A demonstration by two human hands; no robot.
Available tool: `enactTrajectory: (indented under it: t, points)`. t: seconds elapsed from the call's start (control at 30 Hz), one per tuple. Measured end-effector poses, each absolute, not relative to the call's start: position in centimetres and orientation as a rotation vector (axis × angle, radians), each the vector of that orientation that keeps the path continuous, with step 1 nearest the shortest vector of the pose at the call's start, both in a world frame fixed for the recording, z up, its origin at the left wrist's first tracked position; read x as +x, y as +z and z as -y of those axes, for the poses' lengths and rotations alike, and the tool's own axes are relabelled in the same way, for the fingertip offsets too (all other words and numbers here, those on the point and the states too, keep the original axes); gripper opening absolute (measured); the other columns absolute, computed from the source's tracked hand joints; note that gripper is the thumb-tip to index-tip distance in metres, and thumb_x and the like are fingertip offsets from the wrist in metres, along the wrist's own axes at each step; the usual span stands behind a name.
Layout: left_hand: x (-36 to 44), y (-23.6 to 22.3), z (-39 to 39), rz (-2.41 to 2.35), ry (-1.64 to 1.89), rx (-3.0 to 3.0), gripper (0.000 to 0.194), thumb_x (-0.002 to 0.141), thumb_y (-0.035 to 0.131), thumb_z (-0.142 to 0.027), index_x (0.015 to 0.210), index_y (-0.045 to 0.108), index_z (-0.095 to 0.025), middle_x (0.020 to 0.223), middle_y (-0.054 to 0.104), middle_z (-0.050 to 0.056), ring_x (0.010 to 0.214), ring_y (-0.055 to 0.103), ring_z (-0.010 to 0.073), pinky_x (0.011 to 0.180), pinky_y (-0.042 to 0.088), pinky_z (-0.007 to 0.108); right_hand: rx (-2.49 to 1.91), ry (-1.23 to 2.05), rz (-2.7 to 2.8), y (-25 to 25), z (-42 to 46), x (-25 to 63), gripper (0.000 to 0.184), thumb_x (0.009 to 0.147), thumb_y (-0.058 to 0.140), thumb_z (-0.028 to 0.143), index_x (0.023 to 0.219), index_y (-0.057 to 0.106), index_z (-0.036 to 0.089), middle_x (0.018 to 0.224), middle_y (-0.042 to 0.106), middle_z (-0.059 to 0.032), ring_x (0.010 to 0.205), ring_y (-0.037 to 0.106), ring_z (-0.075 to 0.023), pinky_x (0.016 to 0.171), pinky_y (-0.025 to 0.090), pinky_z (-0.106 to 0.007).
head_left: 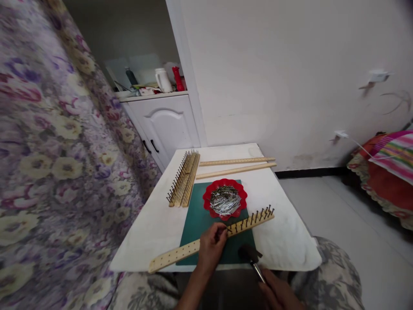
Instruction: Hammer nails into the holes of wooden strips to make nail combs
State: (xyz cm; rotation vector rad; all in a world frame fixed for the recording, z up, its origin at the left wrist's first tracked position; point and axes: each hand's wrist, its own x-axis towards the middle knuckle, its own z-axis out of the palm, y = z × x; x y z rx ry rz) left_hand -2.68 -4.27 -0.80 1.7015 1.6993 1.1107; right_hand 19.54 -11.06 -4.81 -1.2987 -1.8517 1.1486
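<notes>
My left hand is closed in a pinch on a nail over a wooden strip. The strip lies slantwise across a green mat. Two rows of small holes show on its left part, and several dark nails stand up from its right part. Low on the right, my right hand grips a hammer by its handle. The dark hammer head is at the mat's near right side, just below the strip. Beyond the strip, a red scalloped bowl holds a heap of loose nails.
Wooden strips full of upright nails sit at the table's left. Two bare-looking strips lie along the back. A white cloth covers the table. A floral curtain hangs left; a wall stands behind.
</notes>
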Motion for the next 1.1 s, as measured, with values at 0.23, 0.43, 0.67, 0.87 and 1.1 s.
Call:
enactTrajectory:
  t: [0.23,0.43,0.67,0.87,1.1]
  points:
    - [-2.7,-0.4,4.2,-1.739,1.018,1.846,0.016,0.084,0.047,-0.030,0.084,0.059,-0.020,0.071,0.062,-0.001,0.061,0.056,0.0118,0.057,0.041,0.020,-1.339,1.188,1.831,-4.6,11.2,19.3,0.047,0.088,0.036,0.049,0.115,0.060,0.019,0.067,0.073,-0.0055,0.069,0.068,-0.0219,0.068,0.055,-0.026]
    - [-2.9,-0.2,4.5,-1.748,1.013,1.932,0.013,0.083,0.047,-0.026,0.083,0.059,-0.020,0.072,0.062,-0.001,0.061,0.056,0.0111,0.057,0.041,0.020,-1.374,1.203,1.779,-4.6,11.4,19.2,0.052,0.086,0.037,0.056,0.116,0.061,0.020,0.066,0.073,-0.0056,0.066,0.068,-0.0222,0.064,0.055,-0.026]
    - [-2.9,-0.3,4.8,-1.764,1.006,1.961,0.013,0.083,0.046,-0.024,0.081,0.058,-0.020,0.068,0.061,-0.001,0.058,0.056,0.0108,0.056,0.040,0.019,-1.398,1.218,1.780,-4.8,11.4,19.3,0.050,0.086,0.038,0.054,0.115,0.061,0.021,0.067,0.073,-0.0053,0.066,0.068,-0.0216,0.064,0.055,-0.025]
    - [-2.4,-0.5,4.7,-1.744,0.986,1.985,0.013,0.082,0.045,-0.020,0.083,0.058,-0.020,0.073,0.061,0.000,0.064,0.056,0.0122,0.059,0.041,0.021,-1.312,1.184,1.838,-5.0,11.1,19.1,0.047,0.087,0.036,0.051,0.106,0.064,0.019,0.069,0.072,-0.0059,0.060,0.065,-0.0192,0.067,0.054,-0.024]
    - [-1.6,-0.8,4.1,-1.762,1.011,1.946,0.015,0.082,0.044,-0.022,0.083,0.059,-0.020,0.076,0.058,0.001,0.066,0.055,0.0123,0.059,0.039,0.021,-1.304,1.172,1.883,-5.4,10.9,19.1,0.046,0.087,0.033,0.050,0.103,0.063,0.019,0.069,0.071,-0.0071,0.062,0.065,-0.0199,0.070,0.053,-0.025]
